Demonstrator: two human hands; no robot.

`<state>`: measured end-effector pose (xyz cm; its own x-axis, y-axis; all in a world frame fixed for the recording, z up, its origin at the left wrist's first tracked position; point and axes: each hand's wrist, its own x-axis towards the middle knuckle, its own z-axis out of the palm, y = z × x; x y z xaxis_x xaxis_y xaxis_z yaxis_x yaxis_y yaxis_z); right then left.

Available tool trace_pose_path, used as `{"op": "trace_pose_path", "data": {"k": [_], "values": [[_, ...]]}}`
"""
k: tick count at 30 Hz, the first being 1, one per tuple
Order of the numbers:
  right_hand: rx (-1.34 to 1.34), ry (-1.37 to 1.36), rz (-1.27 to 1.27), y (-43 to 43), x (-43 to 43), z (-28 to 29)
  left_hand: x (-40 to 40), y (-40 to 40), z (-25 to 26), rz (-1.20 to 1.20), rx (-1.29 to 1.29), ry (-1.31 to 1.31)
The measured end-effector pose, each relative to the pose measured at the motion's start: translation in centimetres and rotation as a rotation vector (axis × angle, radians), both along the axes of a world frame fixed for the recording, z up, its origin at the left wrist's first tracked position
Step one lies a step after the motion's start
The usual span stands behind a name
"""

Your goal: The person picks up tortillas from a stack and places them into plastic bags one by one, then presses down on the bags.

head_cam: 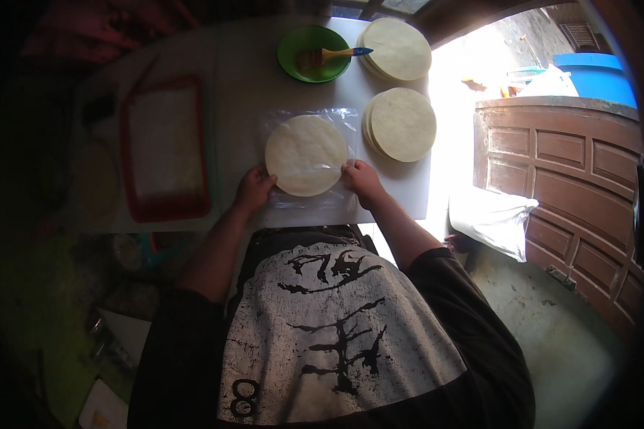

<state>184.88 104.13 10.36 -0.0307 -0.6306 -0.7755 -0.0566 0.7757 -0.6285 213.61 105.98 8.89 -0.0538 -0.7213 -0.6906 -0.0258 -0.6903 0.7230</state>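
A pale round flatbread sheet [305, 153] lies on the table in front of me, with a clear plastic bag [349, 120] around it. Glints across the lower face of the sheet show plastic over at least that part. My left hand [255, 189] has its thumb and fingers at the lower left rim of the sheet and the film there. On the opposite side, my right hand [362, 181] pinches the bag's edge beside the sheet. Whether the round is one sheet or several cannot be made out.
Two stacks of similar rounds, a far stack [397, 49] and a near stack [403, 124], stand along the right of the white table [241, 96]. Behind the bag, a brush [338, 53] rests on a green plate [314, 72]. A red-rimmed tray [197, 145] sits left.
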Motion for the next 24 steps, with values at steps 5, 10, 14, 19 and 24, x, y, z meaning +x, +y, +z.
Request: {"op": "trace_pose_path", "data": {"k": [5, 10, 14, 19, 24], "values": [[-0.001, -0.038, 0.005, -0.4, 0.8, 1.3, 0.1, 0.0, 0.2, -0.065, -0.068, -0.083], [-0.038, 0.043, 0.015, -0.3, 0.3, 0.4, -0.1, 0.1, 0.1, -0.059, -0.123, -0.106], [-0.037, 0.119, 0.033, 0.2, 1.0, 0.4, 0.2, 1.1, -1.5, -0.153, -0.167, -0.195], [-0.081, 0.266, 0.101, 0.6, 1.0, -0.6, 0.1, 0.4, -0.7, 0.019, 0.105, -0.215], [-0.044, 0.189, 0.145, 0.8, -0.1, -0.9, 0.8, 0.0, -2.6, 0.09, -0.081, -0.217]]}}
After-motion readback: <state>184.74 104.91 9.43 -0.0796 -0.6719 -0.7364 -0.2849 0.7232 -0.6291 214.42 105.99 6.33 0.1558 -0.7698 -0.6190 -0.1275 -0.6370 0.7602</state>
